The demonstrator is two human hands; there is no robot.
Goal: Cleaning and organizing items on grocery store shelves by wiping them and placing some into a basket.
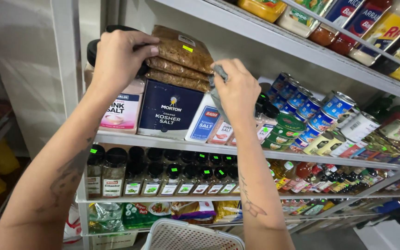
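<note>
Both my arms reach up to a grey metal shelf. A stack of flat brown seed bags lies on top of a dark blue salt box. My left hand rests on the stack's left end, fingers curled over the top bag next to a black-lidded jar. My right hand pinches a grey-edged packet at the stack's right end. A pink salt box stands on the left, with white and blue salt boxes on the right.
Blue cans and green tins fill the shelf to the right. Black-capped spice jars line the shelf below, bagged goods under that. Sauce jars stand on the top shelf. A white plastic basket is at the bottom.
</note>
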